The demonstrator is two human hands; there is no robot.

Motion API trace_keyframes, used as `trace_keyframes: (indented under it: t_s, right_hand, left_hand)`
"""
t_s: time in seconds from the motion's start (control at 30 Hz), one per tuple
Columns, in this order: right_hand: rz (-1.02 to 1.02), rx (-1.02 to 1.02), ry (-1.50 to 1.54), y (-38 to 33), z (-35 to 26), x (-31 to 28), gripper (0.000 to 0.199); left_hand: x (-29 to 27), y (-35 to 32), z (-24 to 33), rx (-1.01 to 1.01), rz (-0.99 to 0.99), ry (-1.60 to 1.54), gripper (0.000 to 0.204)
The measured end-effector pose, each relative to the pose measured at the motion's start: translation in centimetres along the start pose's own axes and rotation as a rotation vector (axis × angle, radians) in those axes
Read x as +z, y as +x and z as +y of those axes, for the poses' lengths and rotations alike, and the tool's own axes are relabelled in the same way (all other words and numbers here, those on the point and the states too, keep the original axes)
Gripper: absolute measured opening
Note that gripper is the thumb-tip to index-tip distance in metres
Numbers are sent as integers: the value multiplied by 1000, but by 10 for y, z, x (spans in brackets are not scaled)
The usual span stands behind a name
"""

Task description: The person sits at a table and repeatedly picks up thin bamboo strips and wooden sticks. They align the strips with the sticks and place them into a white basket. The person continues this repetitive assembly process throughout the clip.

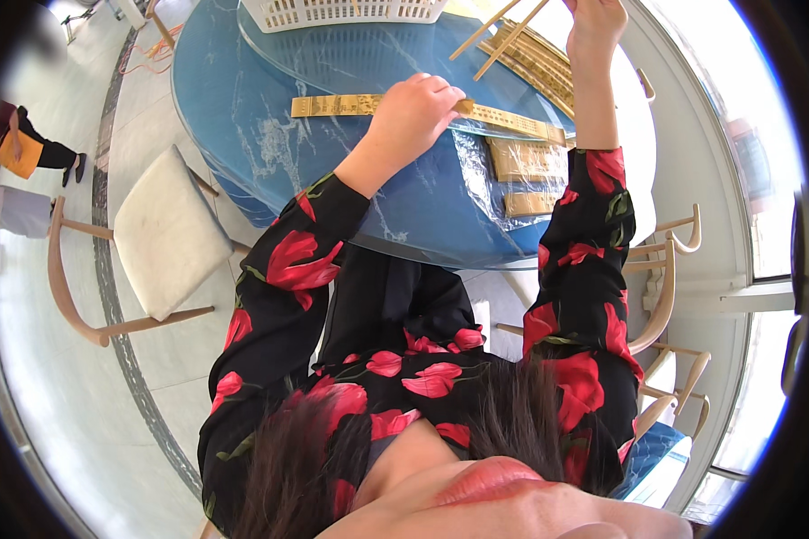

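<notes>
My left hand (pixel 413 112) is closed over a long, flat gold paper sleeve (pixel 333 106) lying on the blue marbled table. A gold printed strip (pixel 521 123) continues on the right side of this hand; whether it is the same sleeve I cannot tell. My right hand (pixel 599 27) is raised at the top edge, its fingertips partly cut off. Beside its fingers, two thin wooden chopsticks (pixel 511 41) slant down to the left, their upper ends out of view. Below them lies a pile of similar gold sleeves (pixel 541 65).
A white slatted plastic basket (pixel 346 13) stands at the table's far side. Clear plastic with gold packs (pixel 528 162) lies right of my left hand. A cushioned wooden chair (pixel 166 234) is at left, more chairs (pixel 665 287) at right. Another person (pixel 27 148) stands far left.
</notes>
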State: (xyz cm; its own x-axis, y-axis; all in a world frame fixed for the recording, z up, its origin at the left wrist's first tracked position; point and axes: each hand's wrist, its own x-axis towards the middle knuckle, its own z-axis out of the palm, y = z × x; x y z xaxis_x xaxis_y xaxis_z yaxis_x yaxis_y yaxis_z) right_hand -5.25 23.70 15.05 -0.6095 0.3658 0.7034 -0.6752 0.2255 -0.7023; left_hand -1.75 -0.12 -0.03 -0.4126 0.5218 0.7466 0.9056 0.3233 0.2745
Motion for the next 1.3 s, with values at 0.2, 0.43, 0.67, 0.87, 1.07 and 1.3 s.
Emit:
trace_keyframes:
  t_s: [0.2,0.43,0.67,0.87,1.07,1.3]
  right_hand:
    - [-176,-68,189,-10,12,12,20]
    - [-263,105,415,-23,28,30,30]
    - [-541,-455,-478,-27,-33,-5,31]
    - [-717,-489,-1032,-98,-10,-27,27]
    - [-613,-482,-1070,-126,1,-24,20]
    - [-650,-544,-1065,-137,7,-32,25]
  left_hand:
    - [-9,2,-2,-73,-11,1,25]
    - [-8,6,-3,-93,27,-54,23]
    - [-13,6,-13,-163,64,-100,24]
    - [-15,8,-13,-149,119,-127,26]
    - [-14,8,-11,-159,58,-131,28]
    - [-16,6,-11,-137,35,-152,30]
